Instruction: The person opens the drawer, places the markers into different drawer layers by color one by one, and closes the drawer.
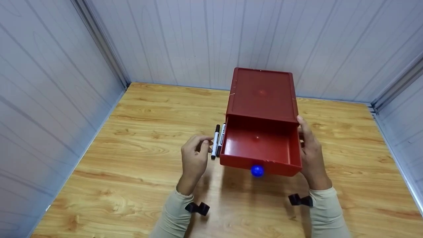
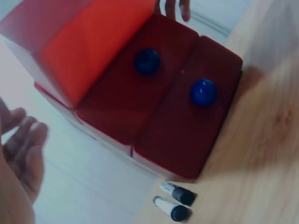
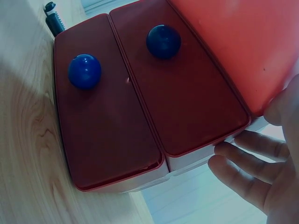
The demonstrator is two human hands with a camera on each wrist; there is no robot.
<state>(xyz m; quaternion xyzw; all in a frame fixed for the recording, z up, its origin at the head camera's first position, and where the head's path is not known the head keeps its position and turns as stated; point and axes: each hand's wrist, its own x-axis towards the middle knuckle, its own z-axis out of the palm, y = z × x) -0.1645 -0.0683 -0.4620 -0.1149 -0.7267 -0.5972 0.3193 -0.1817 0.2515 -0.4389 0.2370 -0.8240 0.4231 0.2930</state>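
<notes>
A red drawer cabinet [image 1: 262, 94] stands on the table with its top drawer [image 1: 257, 145] pulled out. Blue ball knobs mark the fronts; the top one [image 1: 257, 171] shows in the head view, and two lower ones [image 2: 203, 92] in the wrist views. My right hand [image 1: 312, 155] is at the cabinet's right side, its fingers [image 3: 238, 177] extended along the drawers' edge and its thumb by the top drawer. Left of the cabinet, my left hand [image 1: 195, 157] has loosely bent fingers and holds nothing. Beside its fingertips lie two black-capped white markers [image 1: 215, 142].
The wooden table [image 1: 138, 165] extends on both sides of the cabinet. Pale panel walls [image 1: 185, 43] enclose it at the back, left and right. Black wrist mounts [image 1: 197, 208] sit on both sleeves.
</notes>
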